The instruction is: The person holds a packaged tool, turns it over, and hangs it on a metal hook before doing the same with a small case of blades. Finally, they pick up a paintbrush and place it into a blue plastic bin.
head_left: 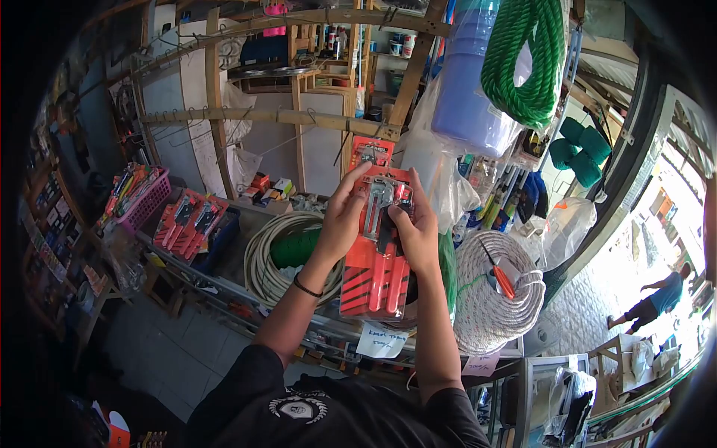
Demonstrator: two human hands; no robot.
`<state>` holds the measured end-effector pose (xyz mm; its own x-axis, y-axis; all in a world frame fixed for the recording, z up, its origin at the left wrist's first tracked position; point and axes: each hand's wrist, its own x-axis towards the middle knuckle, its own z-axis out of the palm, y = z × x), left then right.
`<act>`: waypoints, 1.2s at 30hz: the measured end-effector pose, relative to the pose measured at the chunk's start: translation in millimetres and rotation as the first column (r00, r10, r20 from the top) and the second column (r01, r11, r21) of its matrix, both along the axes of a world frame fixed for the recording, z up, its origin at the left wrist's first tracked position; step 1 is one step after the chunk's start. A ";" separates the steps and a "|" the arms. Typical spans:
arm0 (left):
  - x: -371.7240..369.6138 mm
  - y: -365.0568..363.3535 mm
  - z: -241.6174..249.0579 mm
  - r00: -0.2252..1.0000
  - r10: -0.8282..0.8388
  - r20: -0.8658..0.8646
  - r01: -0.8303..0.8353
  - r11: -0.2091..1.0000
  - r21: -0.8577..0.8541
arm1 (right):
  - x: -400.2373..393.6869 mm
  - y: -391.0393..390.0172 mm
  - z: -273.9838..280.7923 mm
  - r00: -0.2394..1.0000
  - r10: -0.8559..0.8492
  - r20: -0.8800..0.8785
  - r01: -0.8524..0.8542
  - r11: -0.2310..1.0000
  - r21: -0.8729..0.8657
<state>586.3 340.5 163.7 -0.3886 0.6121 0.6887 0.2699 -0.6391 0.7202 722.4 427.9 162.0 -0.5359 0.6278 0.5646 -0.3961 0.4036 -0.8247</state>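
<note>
Both hands hold a blister pack [378,280] with a red-handled hand tool inside; its grey metal head is uppermost and the two handles point down toward me. My left hand [344,220] grips the upper left side, thumb on the front. On the upper right side, my right hand [418,233] has its thumb pressed to the plastic. Just beyond the fingertips, a red package [371,149] hangs below a wooden rail [299,117] with hooks. The exact kind of tool is hard to tell.
Similar red packs [190,224] lie on the counter at left, beside a pink basket [146,198]. Coils of pale hose [261,257] and white rope [493,317] flank my arms. Green rope [497,75] hangs at upper right. Outside, a person [661,299] is walking.
</note>
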 end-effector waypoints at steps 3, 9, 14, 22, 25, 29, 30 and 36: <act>-18.1 10.8 -6.3 0.986 -0.137 0.098 0.141 0.990 -0.028 | 1.7 -7.6 8.3 0.999 0.013 0.033 -0.012 0.999 -0.036; -25.2 11.8 13.2 0.977 -0.177 0.117 0.184 0.982 -0.048 | -4.1 -7.4 7.7 0.999 0.011 -0.040 -0.009 0.999 0.048; -35.1 17.5 16.5 0.990 -0.127 0.059 0.134 0.984 -0.118 | -7.9 -0.7 9.9 0.985 0.118 -0.127 -0.123 0.992 -0.030; -35.1 18.5 25.3 0.976 -0.196 0.091 0.209 0.963 -0.167 | -8.0 2.6 8.8 0.977 0.165 -0.132 -0.176 0.981 -0.080; -36.6 20.6 25.9 0.972 -0.209 0.104 0.224 0.960 -0.169 | -9.4 9.1 7.7 0.978 0.167 -0.121 -0.178 0.980 -0.086; -29.7 18.9 23.5 0.993 -0.102 0.065 0.112 0.978 -0.175 | -9.9 6.9 3.3 0.980 0.166 -0.113 -0.178 0.978 -0.112; -27.8 17.2 21.2 0.994 -0.092 0.062 0.102 0.980 -0.168 | -9.4 6.0 2.5 0.980 0.169 -0.106 -0.181 0.976 -0.121; -27.2 15.3 11.0 0.992 -0.102 0.069 0.112 0.981 -0.160 | -17.9 6.7 -12.5 0.976 0.170 -0.135 -0.191 0.969 -0.156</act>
